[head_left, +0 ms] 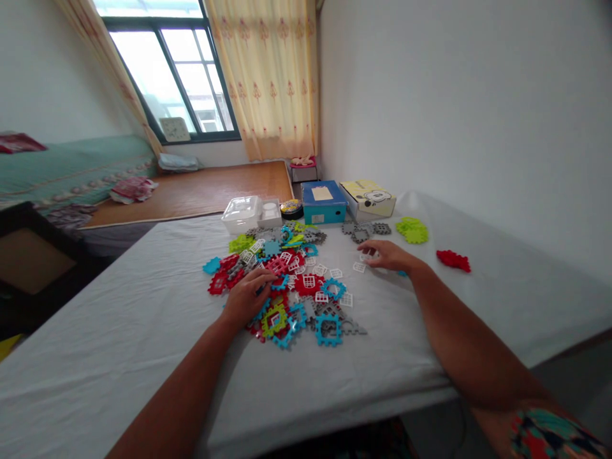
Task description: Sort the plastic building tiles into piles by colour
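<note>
My left hand (247, 294) rests on the left side of a mixed heap of plastic building pieces, its fingers bent loosely over red and blue ones. My right hand (388, 255) is right of the heap, low over the cloth, with thumb and fingers apart. Just beside its fingertips lies a small white lattice window piece (359, 267). The heap holds a blue square frame (328, 330), a lime green frame (274, 320), a blue ring (333, 289), red panels and several white window pieces. My left fingers partly hide what is under them.
Grey pieces (361, 234), lime green pieces (412, 230) and red pieces (453, 260) lie in separate groups behind and right. Along the back stand a clear plastic container (241, 214), a blue box (324, 203) and a yellow box (369, 199). White cloth (143, 344) covers the table.
</note>
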The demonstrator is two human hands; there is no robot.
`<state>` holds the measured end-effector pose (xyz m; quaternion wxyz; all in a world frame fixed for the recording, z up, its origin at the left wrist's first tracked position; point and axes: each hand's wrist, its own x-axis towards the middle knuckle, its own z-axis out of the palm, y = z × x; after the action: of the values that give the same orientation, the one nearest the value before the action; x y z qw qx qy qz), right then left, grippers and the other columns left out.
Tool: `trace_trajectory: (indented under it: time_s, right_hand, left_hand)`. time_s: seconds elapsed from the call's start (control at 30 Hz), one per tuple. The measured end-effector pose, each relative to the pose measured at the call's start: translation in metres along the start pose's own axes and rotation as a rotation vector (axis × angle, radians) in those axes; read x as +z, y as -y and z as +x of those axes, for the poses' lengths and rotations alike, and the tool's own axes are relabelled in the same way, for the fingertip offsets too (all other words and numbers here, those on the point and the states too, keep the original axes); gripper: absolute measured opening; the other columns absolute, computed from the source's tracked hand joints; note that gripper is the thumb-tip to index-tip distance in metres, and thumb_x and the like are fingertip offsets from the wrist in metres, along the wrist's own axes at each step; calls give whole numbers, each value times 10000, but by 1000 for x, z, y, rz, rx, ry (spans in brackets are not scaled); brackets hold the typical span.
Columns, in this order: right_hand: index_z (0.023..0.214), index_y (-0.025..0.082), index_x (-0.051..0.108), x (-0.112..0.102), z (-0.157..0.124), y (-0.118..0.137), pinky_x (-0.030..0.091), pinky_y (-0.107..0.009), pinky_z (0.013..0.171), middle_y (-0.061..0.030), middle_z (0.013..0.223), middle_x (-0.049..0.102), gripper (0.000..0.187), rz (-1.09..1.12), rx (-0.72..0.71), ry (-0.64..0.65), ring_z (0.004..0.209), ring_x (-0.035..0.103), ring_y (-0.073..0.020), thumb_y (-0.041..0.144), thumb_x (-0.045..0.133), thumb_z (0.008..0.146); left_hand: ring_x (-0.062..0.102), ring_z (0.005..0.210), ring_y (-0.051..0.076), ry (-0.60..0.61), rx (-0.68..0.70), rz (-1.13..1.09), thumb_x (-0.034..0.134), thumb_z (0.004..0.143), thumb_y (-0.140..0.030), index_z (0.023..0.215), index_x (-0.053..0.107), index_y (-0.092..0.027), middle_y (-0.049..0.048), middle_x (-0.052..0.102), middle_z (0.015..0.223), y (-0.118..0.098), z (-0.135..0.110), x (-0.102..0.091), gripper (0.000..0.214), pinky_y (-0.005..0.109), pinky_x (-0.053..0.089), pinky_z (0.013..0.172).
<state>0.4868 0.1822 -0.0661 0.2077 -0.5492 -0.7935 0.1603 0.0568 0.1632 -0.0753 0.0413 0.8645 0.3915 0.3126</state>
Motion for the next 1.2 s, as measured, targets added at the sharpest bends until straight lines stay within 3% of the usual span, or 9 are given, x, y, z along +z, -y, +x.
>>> trace_trajectory:
  time_s: [0.17, 0.3, 0.5, 0.6, 0.77, 0.93, 1.1, 1.2]
  right_hand:
    - [1109, 171, 675, -17, -9, -16, 501, -286, 722, -63, 939, 690, 420, -18, 85, 8, 792, 622, -180, 231, 663, 693]
    - [1026, 187, 710, -4, -3, -4, 498, -267, 713, -54, 914, 692, 340, -42, 45, 27, 774, 633, -172, 256, 668, 695]
    - [981, 206, 708, 6, 3, -2, 485, -249, 682, -37, 911, 706, 271, -105, 85, -136, 726, 633, -151, 243, 650, 719]
    - [968, 205, 703, 7, 2, -5, 486, -256, 684, -37, 914, 712, 255, -95, 105, -136, 735, 638, -157, 240, 666, 718]
    - [1022, 205, 698, 13, 4, 4, 495, -279, 722, -56, 983, 708, 291, 31, -15, -51, 860, 637, -185, 357, 665, 775]
    - [1101, 201, 684, 15, 5, 9, 499, -299, 752, -62, 1015, 686, 452, 45, -73, 53, 826, 624, -180, 361, 762, 685]
    - [1119, 195, 670, 27, 8, 24, 497, -318, 786, -92, 1110, 657, 331, 38, -142, -58, 827, 612, -167, 292, 668, 802]
    - [1140, 202, 664, 39, 10, 43, 484, -346, 856, -99, 1120, 655, 311, 50, -290, -20, 915, 608, -187, 305, 635, 848]
  left_hand:
    - [648, 988, 175, 4, -6, 10, 480, 899, -241, 1016, 684, -246, 40, 681, 1076, -1, 1, 0, 236, 326, 528, 887]
    - [650, 981, 175, -2, -2, -6, 484, 896, -259, 1009, 690, -244, 44, 685, 1066, -2, 1, -1, 235, 329, 535, 885]
    - [651, 982, 173, -8, -7, -18, 480, 895, -238, 1003, 689, -244, 40, 685, 1063, -4, 1, -1, 236, 328, 532, 894]
    - [647, 1005, 171, -1, -2, -22, 475, 899, -232, 1005, 686, -249, 33, 681, 1073, -3, 0, 0, 237, 329, 522, 920]
    - [647, 1013, 176, -3, -11, -7, 487, 893, -239, 1003, 687, -252, 28, 680, 1079, -3, 0, 0, 228, 329, 522, 916]
    - [647, 1003, 175, 11, -14, 15, 486, 894, -232, 1004, 691, -257, 25, 678, 1083, -4, 0, -1, 234, 318, 525, 892]
    - [644, 998, 173, 33, -5, 3, 482, 896, -226, 1015, 689, -247, 32, 676, 1085, -4, 1, -2, 240, 313, 523, 882]
    - [643, 996, 171, 26, -3, -1, 484, 895, -225, 1010, 689, -241, 32, 678, 1078, -6, 1, -3, 236, 312, 520, 886]
